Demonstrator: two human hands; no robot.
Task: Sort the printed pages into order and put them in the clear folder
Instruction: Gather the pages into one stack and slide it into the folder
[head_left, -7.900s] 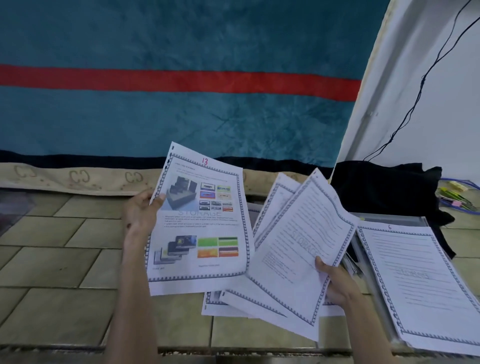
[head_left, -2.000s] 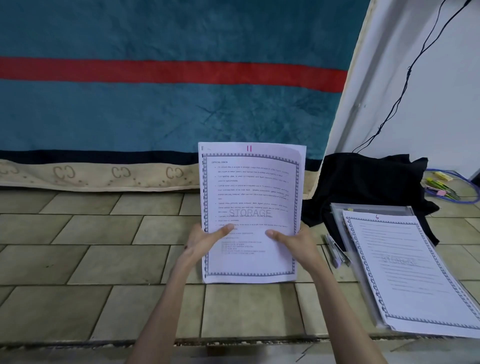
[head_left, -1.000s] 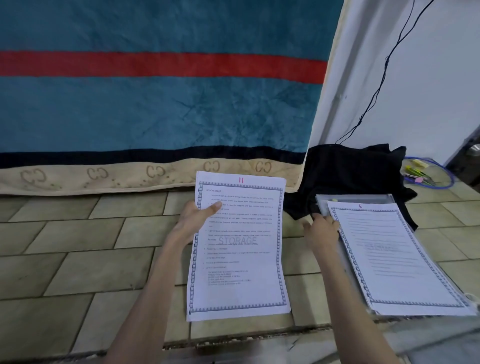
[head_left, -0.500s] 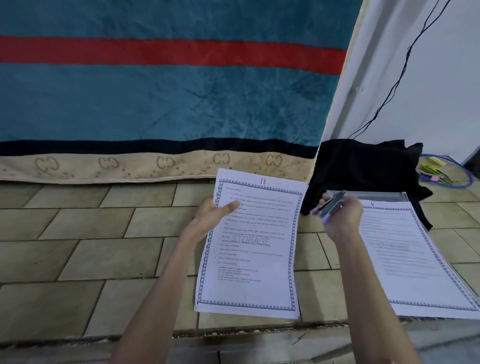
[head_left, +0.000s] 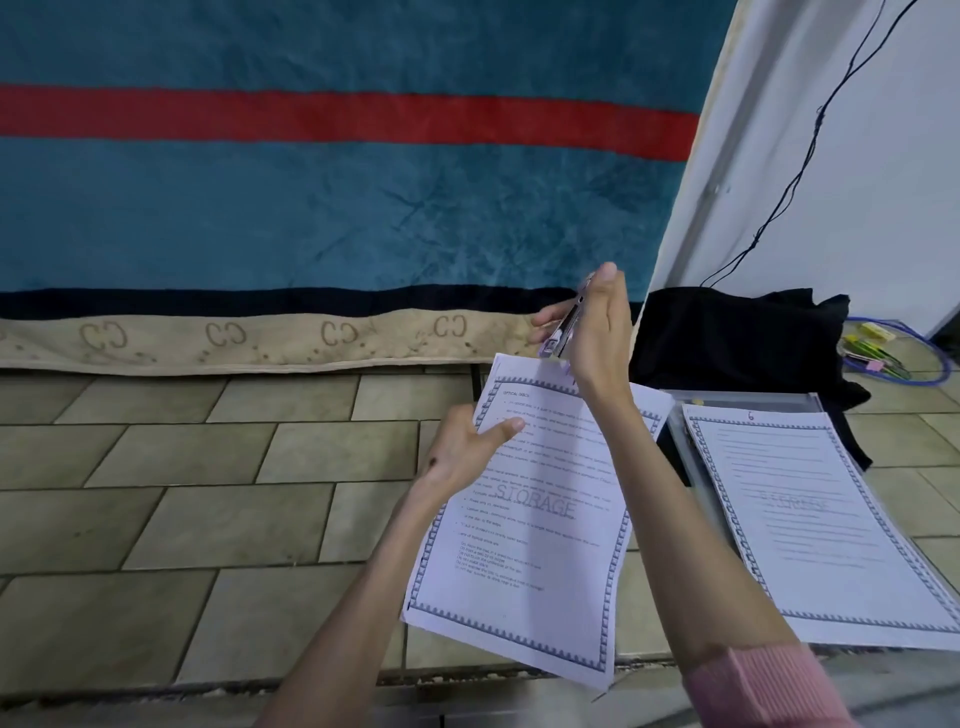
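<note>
Tiled floor (head_left: 208, 493) left of held pages (head_left: 524, 519): open. Right: folder stack (head_left: 810, 519), black cloth (head_left: 737, 343) behind it. Blanket (head_left: 311, 208) closes off the back.

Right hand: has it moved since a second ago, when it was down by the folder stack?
Yes. The right hand has left the clear folder and gone up and left, now holding a stapler over the top edge of the held pages.

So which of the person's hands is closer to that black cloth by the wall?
The right hand: it is raised, holding a pen just left of the black cloth. The left hand is lower and further left, gripping the page's edge.
</note>
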